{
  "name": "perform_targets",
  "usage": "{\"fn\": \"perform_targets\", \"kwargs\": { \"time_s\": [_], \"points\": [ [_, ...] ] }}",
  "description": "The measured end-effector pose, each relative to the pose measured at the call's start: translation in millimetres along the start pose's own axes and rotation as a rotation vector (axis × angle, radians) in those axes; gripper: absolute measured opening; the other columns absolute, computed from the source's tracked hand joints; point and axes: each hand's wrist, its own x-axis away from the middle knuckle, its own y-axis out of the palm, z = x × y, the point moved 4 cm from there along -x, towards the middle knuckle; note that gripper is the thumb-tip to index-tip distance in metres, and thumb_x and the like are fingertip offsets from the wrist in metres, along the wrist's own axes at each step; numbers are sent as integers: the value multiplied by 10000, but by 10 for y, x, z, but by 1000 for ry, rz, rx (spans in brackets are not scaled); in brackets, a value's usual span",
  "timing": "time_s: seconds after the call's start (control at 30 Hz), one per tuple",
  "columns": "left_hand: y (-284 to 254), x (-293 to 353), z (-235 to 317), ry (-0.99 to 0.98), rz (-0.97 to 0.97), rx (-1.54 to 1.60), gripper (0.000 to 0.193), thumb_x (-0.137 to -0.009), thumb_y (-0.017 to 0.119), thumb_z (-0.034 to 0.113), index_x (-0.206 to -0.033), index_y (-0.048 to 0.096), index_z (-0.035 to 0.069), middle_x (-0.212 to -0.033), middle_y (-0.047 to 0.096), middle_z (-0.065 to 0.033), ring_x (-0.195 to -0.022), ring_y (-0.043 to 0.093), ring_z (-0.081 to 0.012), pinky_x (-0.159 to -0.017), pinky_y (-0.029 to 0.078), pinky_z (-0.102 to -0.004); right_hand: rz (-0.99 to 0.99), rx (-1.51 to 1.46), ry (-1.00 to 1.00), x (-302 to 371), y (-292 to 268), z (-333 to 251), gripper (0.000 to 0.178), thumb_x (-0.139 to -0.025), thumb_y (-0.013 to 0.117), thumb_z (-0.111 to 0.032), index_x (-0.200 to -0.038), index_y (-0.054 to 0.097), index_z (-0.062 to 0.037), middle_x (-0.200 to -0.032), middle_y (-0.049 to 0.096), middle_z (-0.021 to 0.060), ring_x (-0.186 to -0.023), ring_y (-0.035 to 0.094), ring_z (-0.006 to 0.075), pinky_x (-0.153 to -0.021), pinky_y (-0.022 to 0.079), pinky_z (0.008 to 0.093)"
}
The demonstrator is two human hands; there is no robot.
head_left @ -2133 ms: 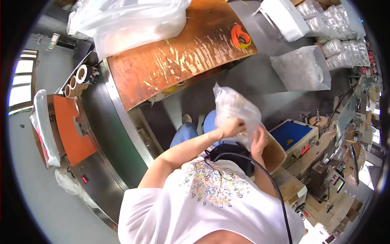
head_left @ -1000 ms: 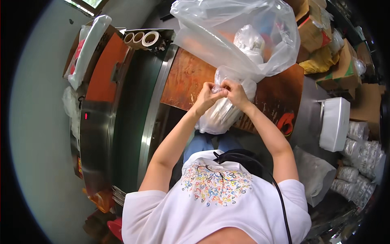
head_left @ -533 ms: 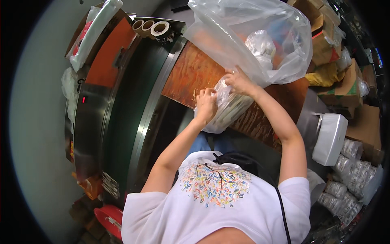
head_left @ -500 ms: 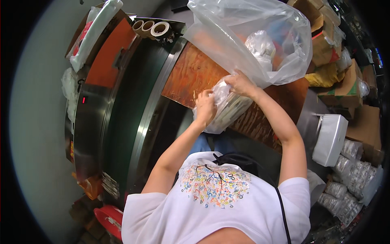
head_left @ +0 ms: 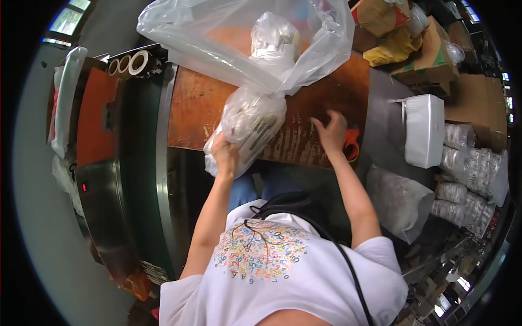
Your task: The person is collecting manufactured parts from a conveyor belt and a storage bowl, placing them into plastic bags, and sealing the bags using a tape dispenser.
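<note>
My left hand [head_left: 225, 156] is closed on the side of a clear plastic bag [head_left: 254, 117] packed with pale, flat pieces. The bag lies tilted over the near edge of a worn wooden tabletop [head_left: 196, 103]. To its right, my right hand [head_left: 333, 133] hovers over the wood with thumb and fingers apart, holding nothing. Just beside that hand sits an orange-red object with a loop [head_left: 352, 142], partly hidden, its kind unclear. Behind the packed bag, a large clear plastic sack [head_left: 185, 27] stands with its mouth gaping, and another wrapped bundle [head_left: 274, 46] shows inside it.
Along the left runs a machine with a dark green belt [head_left: 138, 179] and a metal rail. Several tape rolls [head_left: 138, 63] stand at its far end. On the right are a white bin [head_left: 424, 130], cardboard boxes [head_left: 473, 103], stacked wrapped bundles [head_left: 467, 163] and a plastic sack [head_left: 399, 201].
My right hand has let go of the packed bag and moved right, beside the orange-red object. My left hand has shifted its hold to the bag's lower side. The whole view has swung rightward.
</note>
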Motion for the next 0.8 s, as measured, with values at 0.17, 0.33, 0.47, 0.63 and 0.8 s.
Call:
{"fn": "perform_targets", "kwargs": {
  "time_s": [0.17, 0.33, 0.47, 0.63, 0.8],
  "points": [
    [-40, 62, 148, -243, 20, 210, 272, -837, 566, 250, -774, 636, -5, -598, 576, -99, -579, 544, -181, -543, 396, -327, -393, 784, 325, 1049, 250, 1608, 608, -626, 709, -494, -952, 587, 5, -949, 597, 186, -958, 543, 337, -853, 415, 429],
    [606, 45, -670, -642, -216, 389, 287, -735, 546, 224, -587, 639, -4, -519, 585, -111, -515, 572, -197, -521, 418, -333, -478, 270, 449, 1013, 274, 2004, 490, -722, 651, -396, -1030, 577, -22, -957, 629, 136, -896, 589, 299, -791, 449, 384],
    [1125, 78, -1269, -319, -392, 280, 301, -716, 496, 224, -563, 649, 15, -539, 606, -120, -525, 598, -231, -579, 453, -331, -883, -547, 473, 274, -429, 89, 486, -753, 617, -371, -1033, 555, 22, -809, 611, 85, -634, 589, 142, -582, 473, 243],
    [1538, 246, -1288, -970, -311, 1006, 306, -751, 475, 178, -583, 629, -27, -559, 610, -143, -514, 598, -236, -540, 471, -337, -1017, -770, 207, -52, -72, -2055, 414, -751, 610, -271, -1002, 573, 57, -847, 603, 59, -765, 545, 99, -687, 432, 227],
    [1414, 313, -925, -1060, -245, 1217, 294, -768, 395, 43, -579, 596, -59, -514, 571, -179, -435, 569, -253, -408, 449, -376, -1159, -231, 60, -117, 1849, -2904, 374, -748, 644, -329, -793, 621, 42, -730, 616, 93, -690, 582, 130, -585, 440, 271]
  ]
}}
